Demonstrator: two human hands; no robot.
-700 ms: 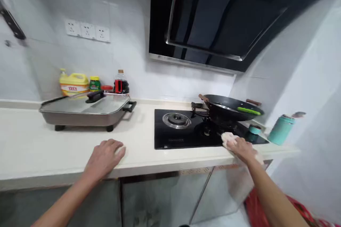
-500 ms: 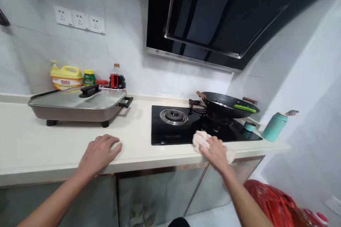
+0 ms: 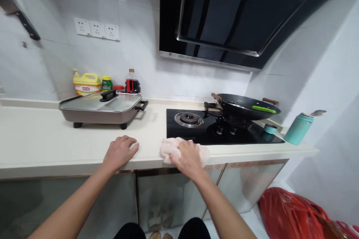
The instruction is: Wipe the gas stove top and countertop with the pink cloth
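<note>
A pale pink cloth point(image 3: 171, 148) lies bunched on the counter's front edge, just before the left front of the black gas stove point(image 3: 202, 134). My right hand point(image 3: 188, 157) presses down on it with the fingers gripping its folds. To the left, my left hand point(image 3: 120, 152) rests on the white countertop point(image 3: 84, 145), its fingers loosely curved and the thumb apart, holding nothing. Behind that hand stands an electric griddle pan point(image 3: 98, 116) with a glass lid on it.
A black wok point(image 3: 238, 110) with a green-handled utensil sits on the right burner. A teal container point(image 3: 298, 130) and a small teal lid point(image 3: 270, 129) stand at the right. Bottles point(image 3: 132, 82) line the wall. A range hood point(image 3: 218, 15) overhangs the stove; a red bag point(image 3: 288, 213) is on the floor.
My right hand has slid the cloth leftward along the counter edge, from the stove's middle to its left front corner. The left hand stays on the counter; the view has shifted left.
</note>
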